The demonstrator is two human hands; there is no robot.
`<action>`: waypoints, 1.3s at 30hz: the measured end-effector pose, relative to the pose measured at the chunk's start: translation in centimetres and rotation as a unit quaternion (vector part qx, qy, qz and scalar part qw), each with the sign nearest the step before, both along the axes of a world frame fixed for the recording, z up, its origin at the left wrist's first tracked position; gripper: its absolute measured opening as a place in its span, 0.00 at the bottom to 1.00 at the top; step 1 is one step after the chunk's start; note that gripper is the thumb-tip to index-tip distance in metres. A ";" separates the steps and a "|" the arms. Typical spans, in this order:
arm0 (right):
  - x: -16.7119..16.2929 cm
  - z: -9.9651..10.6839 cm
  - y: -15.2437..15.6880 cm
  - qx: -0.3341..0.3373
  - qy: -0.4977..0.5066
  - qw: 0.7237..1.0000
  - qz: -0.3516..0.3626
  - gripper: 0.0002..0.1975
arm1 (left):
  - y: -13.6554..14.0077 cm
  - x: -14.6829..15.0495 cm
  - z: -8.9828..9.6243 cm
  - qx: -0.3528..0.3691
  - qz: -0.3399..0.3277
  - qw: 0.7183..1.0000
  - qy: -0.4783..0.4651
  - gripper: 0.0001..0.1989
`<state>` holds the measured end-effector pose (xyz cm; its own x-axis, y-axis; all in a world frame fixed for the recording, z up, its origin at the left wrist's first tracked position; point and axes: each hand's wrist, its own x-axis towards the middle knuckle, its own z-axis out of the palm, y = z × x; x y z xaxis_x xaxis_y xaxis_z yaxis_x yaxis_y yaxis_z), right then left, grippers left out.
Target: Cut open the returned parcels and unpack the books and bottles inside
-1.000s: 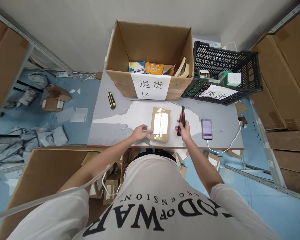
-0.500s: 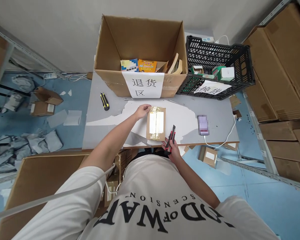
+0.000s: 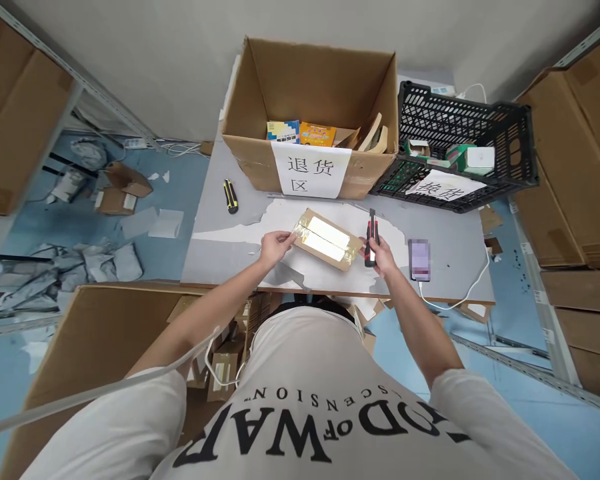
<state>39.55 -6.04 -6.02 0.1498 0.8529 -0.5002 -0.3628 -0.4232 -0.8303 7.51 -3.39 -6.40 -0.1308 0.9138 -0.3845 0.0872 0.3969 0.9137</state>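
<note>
A small taped cardboard box (image 3: pixel 326 239) with a white label lies slantwise over the table, between my two hands. My left hand (image 3: pixel 276 248) pinches its left end, the thumb and fingers closed at the taped edge. My right hand (image 3: pixel 379 255) is wrapped round a red and black box cutter (image 3: pixel 371 240) that points away from me. Fingers of this same hand reach the right end of the box; whether they grip it I cannot tell.
Behind stand a large carton (image 3: pixel 310 87) holding books and a black plastic crate (image 3: pixel 467 143) with small boxes. A yellow and black cutter (image 3: pixel 231 196) lies at left, a phone (image 3: pixel 420 260) on a cable at right. An open big carton (image 3: pixel 105 333) is below left.
The box has turned from lengthwise to slantwise, its near end swinging right. My right hand, with the box cutter, has moved up and right over the table. The view has shifted left.
</note>
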 end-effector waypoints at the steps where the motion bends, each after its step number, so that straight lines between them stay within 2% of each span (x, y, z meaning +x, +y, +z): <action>1: 0.1 0.2 1.3 0.002 -0.014 1.000 0.020 0.16 | -1.1 0.1 0.0 -0.012 0.021 1.000 -0.010 0.27; 4: -0.3 0.4 4.1 0.020 -0.052 0.996 0.071 0.17 | -3.4 0.2 -0.4 -0.042 0.055 0.997 -0.022 0.28; 8: -1.4 0.4 5.5 0.038 -0.080 0.990 0.112 0.20 | -4.6 -0.3 -1.4 -0.065 0.047 0.997 0.012 0.28; 11: -1.7 0.2 5.2 0.057 -0.079 0.987 0.126 0.22 | -4.6 -1.0 -1.6 -0.046 0.012 0.995 0.091 0.26; 14: -1.1 0.0 3.6 0.073 -0.084 0.988 0.106 0.24 | -4.0 -1.3 -0.8 0.019 -0.063 0.975 0.212 0.25; 17: 0.1 -0.2 0.5 0.053 -0.143 0.985 0.082 0.25 | -2.7 -0.7 0.8 0.109 -0.173 0.924 0.324 0.33; 19: 0.7 -0.3 -2.0 0.028 -0.169 0.981 0.093 0.29 | -1.6 -0.1 1.6 0.156 -0.269 0.875 0.372 0.39; 21: 1.1 -0.5 -4.2 0.012 -0.161 0.980 0.120 0.37 | -0.4 0.7 2.1 0.189 -0.356 0.820 0.407 0.48; 23: 1.0 -0.7 -5.8 0.010 -0.145 0.980 0.138 0.44 | 0.5 1.3 2.0 0.207 -0.409 0.775 0.436 0.57; 25: 0.6 -0.8 -6.6 0.012 -0.132 0.980 0.147 0.45 | 1.0 1.8 1.7 0.203 -0.433 0.750 0.457 0.62; 29: 0.0 -0.9 -6.9 0.017 -0.107 0.982 0.154 0.43 | 1.1 2.1 0.9 0.187 -0.430 0.749 0.468 0.62; 33: 0.3 -0.5 -6.7 0.007 -0.103 0.981 0.165 0.42 | 1.0 2.0 0.5 0.197 -0.415 0.769 0.444 0.62; 39: 2.2 0.6 -6.7 -0.021 -0.113 0.967 0.228 0.39 | 1.0 2.1 -0.2 0.223 -0.396 0.791 0.409 0.61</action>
